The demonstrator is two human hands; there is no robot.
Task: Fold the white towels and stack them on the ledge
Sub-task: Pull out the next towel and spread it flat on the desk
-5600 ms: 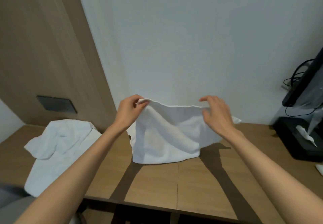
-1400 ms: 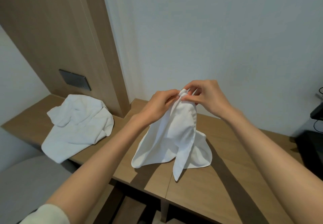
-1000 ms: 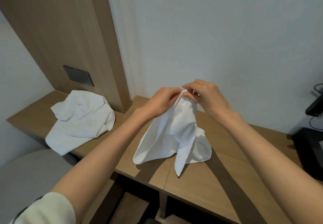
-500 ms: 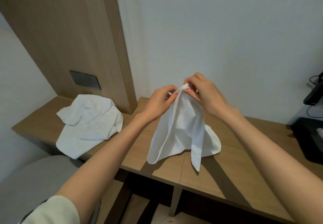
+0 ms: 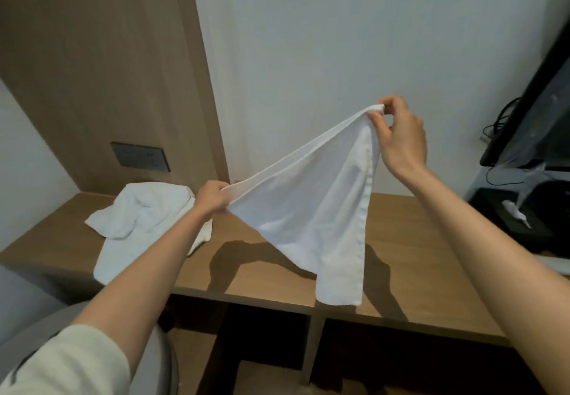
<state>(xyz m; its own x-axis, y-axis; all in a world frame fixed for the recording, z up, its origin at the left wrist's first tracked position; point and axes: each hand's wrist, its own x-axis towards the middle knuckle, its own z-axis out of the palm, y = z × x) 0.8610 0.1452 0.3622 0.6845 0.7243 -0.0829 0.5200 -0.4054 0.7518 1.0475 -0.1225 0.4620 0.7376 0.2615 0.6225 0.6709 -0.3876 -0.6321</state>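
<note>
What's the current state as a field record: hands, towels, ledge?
left hand: grips the held towel's top edge at its lower end
right hand: pinches the top corner, raised higher
held towel: stretched between the hands, hanging over the ledge; contact with it unclear
other towel: crumpled on the ledge, to the left
ledge: wooden, along the wall
stack: none visible

Wooden ledge (image 5: 416, 255), crumpled white towel (image 5: 145, 209) at left (unfolded), black box (image 5: 487, 209) far right
</note>
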